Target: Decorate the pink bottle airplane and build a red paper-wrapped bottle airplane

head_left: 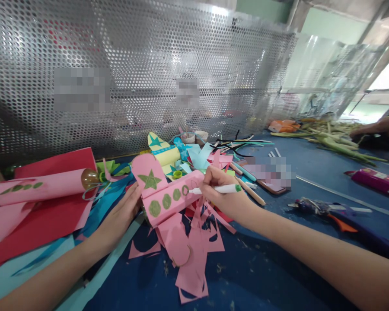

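A pink paper airplane (158, 204) lies tilted in the middle, with a green star on its upper wing and a row of green circles along its body. My left hand (129, 207) is closed on its near end; some of those fingers are hidden behind the paper. Pinched in my right hand (215, 185) is a white felt-tip marker (225, 188) with a green end. Its tip rests on or just over a small circle outline at the far end of the row. Pink paper scraps (194, 259) lie below the airplane.
Another pink paper airplane (45, 183) rests on red sheets (61, 216) at left. A yellow one (168, 156) sits behind. Rightward are a phone (269, 183), a glue gun (350, 216) and a purple tube (376, 181). Another person's hand (379, 127) appears far right. Perforated metal (142, 77) stands behind.
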`<state>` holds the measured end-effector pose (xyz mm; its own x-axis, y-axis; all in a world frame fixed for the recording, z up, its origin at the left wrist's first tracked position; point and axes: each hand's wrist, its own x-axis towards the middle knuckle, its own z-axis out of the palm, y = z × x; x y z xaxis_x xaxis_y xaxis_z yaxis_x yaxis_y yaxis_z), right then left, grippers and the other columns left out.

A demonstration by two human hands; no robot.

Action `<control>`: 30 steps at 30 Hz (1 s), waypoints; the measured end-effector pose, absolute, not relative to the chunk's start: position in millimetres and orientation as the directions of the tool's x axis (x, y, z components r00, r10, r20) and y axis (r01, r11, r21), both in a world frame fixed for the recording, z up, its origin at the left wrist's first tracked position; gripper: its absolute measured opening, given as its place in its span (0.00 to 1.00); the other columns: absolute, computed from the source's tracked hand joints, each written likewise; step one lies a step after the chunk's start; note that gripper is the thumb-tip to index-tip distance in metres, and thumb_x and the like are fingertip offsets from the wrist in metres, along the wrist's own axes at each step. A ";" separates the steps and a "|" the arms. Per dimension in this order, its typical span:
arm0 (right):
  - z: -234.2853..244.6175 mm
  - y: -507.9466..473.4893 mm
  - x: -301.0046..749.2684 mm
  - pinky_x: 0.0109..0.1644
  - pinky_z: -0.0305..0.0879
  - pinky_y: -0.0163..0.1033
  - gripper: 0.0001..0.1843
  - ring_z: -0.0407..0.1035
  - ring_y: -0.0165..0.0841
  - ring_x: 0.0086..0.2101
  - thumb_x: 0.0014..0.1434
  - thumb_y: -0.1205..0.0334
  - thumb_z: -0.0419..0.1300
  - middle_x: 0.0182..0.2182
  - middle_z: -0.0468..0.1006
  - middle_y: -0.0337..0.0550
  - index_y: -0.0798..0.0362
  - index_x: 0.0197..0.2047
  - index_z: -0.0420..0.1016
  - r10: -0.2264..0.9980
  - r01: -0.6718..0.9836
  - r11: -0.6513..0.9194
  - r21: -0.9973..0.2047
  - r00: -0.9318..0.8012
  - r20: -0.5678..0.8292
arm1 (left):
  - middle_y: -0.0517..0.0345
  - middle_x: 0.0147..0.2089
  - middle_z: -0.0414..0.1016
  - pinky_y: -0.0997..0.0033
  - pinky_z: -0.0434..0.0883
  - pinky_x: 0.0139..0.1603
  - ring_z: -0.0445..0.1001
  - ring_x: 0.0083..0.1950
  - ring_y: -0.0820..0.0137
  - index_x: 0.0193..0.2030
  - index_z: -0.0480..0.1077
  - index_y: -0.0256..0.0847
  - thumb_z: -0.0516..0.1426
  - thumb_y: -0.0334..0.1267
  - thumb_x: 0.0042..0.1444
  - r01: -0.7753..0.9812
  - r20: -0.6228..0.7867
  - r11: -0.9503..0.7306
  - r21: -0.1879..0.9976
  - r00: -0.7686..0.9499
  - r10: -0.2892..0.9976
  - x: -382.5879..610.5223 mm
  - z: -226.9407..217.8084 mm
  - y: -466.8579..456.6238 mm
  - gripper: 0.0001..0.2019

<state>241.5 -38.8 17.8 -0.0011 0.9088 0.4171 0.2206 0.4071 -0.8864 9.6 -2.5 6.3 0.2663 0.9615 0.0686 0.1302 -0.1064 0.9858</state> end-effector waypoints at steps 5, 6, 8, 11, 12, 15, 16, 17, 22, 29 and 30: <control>15.8 -36.2 242.6 0.25 0.49 0.35 0.09 0.53 0.26 0.21 0.50 0.67 0.54 0.19 0.60 0.30 0.49 0.23 0.57 0.907 0.267 0.401 -0.876 0.016 0.421 | 0.58 0.70 0.58 0.54 0.56 0.69 0.53 0.71 0.56 0.67 0.56 0.48 0.49 0.56 0.61 0.090 0.054 -0.078 0.993 0.247 0.968 10.8 7.0 -2.5 0.30; 15.5 -35.6 242.6 0.25 0.49 0.35 0.09 0.53 0.27 0.21 0.50 0.67 0.54 0.19 0.60 0.30 0.49 0.23 0.57 0.906 0.266 0.403 -0.876 0.017 0.422 | 0.59 0.70 0.58 0.55 0.56 0.69 0.54 0.70 0.56 0.67 0.57 0.48 0.50 0.56 0.60 0.078 0.041 -0.062 0.995 0.245 0.969 11.2 7.4 -2.9 0.30; 14.9 -34.9 242.6 0.24 0.48 0.35 0.09 0.53 0.26 0.21 0.51 0.67 0.54 0.18 0.60 0.29 0.48 0.23 0.57 0.907 0.254 0.403 -0.879 0.017 0.420 | 0.58 0.70 0.59 0.54 0.56 0.69 0.55 0.70 0.56 0.67 0.56 0.47 0.50 0.55 0.60 0.054 0.015 -0.029 0.998 0.244 0.970 12.0 8.1 -3.6 0.30; 14.3 -34.7 242.5 0.24 0.48 0.35 0.10 0.54 0.26 0.20 0.51 0.68 0.54 0.18 0.59 0.29 0.48 0.23 0.57 0.911 0.223 0.399 -0.889 0.012 0.412 | 0.56 0.70 0.58 0.56 0.56 0.69 0.55 0.70 0.57 0.67 0.56 0.45 0.50 0.55 0.60 0.030 0.010 -0.018 0.999 0.251 0.968 12.3 8.3 -3.6 0.31; 14.2 -34.9 242.5 0.24 0.49 0.35 0.10 0.54 0.26 0.21 0.51 0.68 0.54 0.18 0.59 0.29 0.48 0.24 0.57 0.913 0.212 0.398 -0.893 0.010 0.409 | 0.56 0.70 0.57 0.57 0.55 0.69 0.55 0.70 0.58 0.67 0.55 0.45 0.51 0.55 0.60 0.023 0.012 -0.019 1.000 0.253 0.968 12.2 8.1 -3.2 0.31; 14.1 -35.6 242.5 0.25 0.50 0.35 0.10 0.54 0.26 0.21 0.53 0.66 0.56 0.19 0.60 0.28 0.48 0.25 0.58 0.910 0.192 0.407 -0.893 0.005 0.416 | 0.57 0.70 0.57 0.60 0.55 0.70 0.54 0.71 0.60 0.67 0.56 0.45 0.51 0.55 0.60 0.018 0.017 -0.022 1.000 0.245 0.969 11.2 7.1 -1.5 0.31; 14.1 -35.8 242.4 0.25 0.50 0.35 0.10 0.53 0.26 0.21 0.54 0.65 0.57 0.19 0.60 0.28 0.48 0.26 0.58 0.909 0.192 0.410 -0.892 -0.002 0.417 | 0.57 0.70 0.57 0.59 0.55 0.70 0.54 0.71 0.60 0.67 0.56 0.46 0.51 0.56 0.60 0.028 0.022 -0.030 0.999 0.247 0.969 10.9 6.8 -1.0 0.31; 14.1 -36.0 242.3 0.25 0.50 0.35 0.10 0.53 0.26 0.21 0.54 0.64 0.58 0.19 0.60 0.28 0.49 0.26 0.58 0.908 0.191 0.413 -0.891 -0.011 0.419 | 0.58 0.70 0.57 0.59 0.54 0.70 0.53 0.71 0.60 0.67 0.56 0.46 0.51 0.56 0.60 0.043 0.028 -0.040 0.998 0.252 0.967 10.5 6.6 -0.7 0.31; 13.3 -35.9 242.1 0.25 0.50 0.35 0.11 0.53 0.25 0.22 0.54 0.66 0.57 0.20 0.60 0.29 0.49 0.25 0.58 0.907 0.190 0.419 -0.888 -0.051 0.417 | 0.57 0.70 0.57 0.53 0.56 0.69 0.53 0.71 0.56 0.67 0.56 0.47 0.49 0.57 0.60 0.099 0.028 -0.055 0.994 0.256 0.966 10.0 7.0 -1.5 0.31; 12.2 -35.4 242.0 0.26 0.51 0.35 0.11 0.55 0.26 0.22 0.55 0.67 0.57 0.21 0.61 0.29 0.49 0.27 0.58 0.911 0.184 0.411 -0.893 -0.050 0.409 | 0.58 0.69 0.59 0.54 0.56 0.69 0.53 0.70 0.56 0.67 0.58 0.48 0.50 0.56 0.60 0.089 0.044 -0.069 0.994 0.252 0.967 9.2 6.6 -1.7 0.30; 12.3 -35.5 242.1 0.26 0.51 0.35 0.11 0.55 0.26 0.22 0.56 0.67 0.57 0.21 0.61 0.29 0.49 0.26 0.58 0.909 0.185 0.415 -0.891 -0.056 0.412 | 0.58 0.69 0.59 0.54 0.56 0.69 0.53 0.71 0.56 0.67 0.58 0.49 0.51 0.57 0.60 0.085 0.036 -0.059 0.995 0.247 0.968 8.7 6.1 -1.3 0.30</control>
